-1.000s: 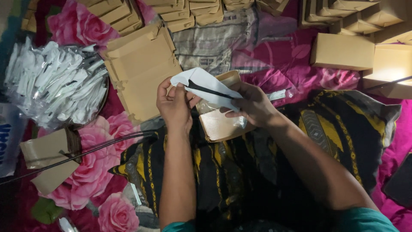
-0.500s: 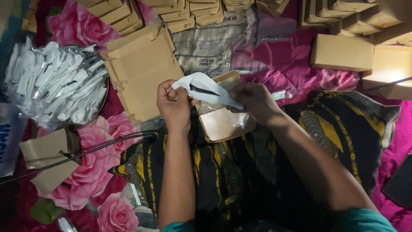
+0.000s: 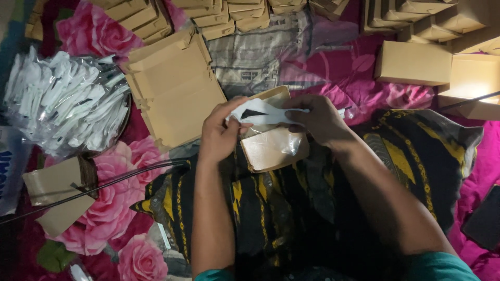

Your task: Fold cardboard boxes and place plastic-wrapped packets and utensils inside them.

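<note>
Both of my hands hold a small white paper piece (image 3: 263, 113) with a dark mark on it, above my lap. My left hand (image 3: 221, 136) pinches its left end and my right hand (image 3: 319, 120) grips its right end. Just under the paper lies a tan cardboard box (image 3: 272, 148) in a clear plastic wrap, resting on the black-and-yellow patterned cloth (image 3: 416, 151) over my legs.
An open flat tan box (image 3: 174, 91) lies to the left of my hands. A heap of white packets in clear plastic (image 3: 65, 106) fills a round tray at far left. Closed tan boxes (image 3: 414, 63) line the top and right. A black cable (image 3: 104, 182) crosses the floral cloth.
The white paper piece has been folded and drawn narrower between my hands. My hands have stayed above the wrapped box.
</note>
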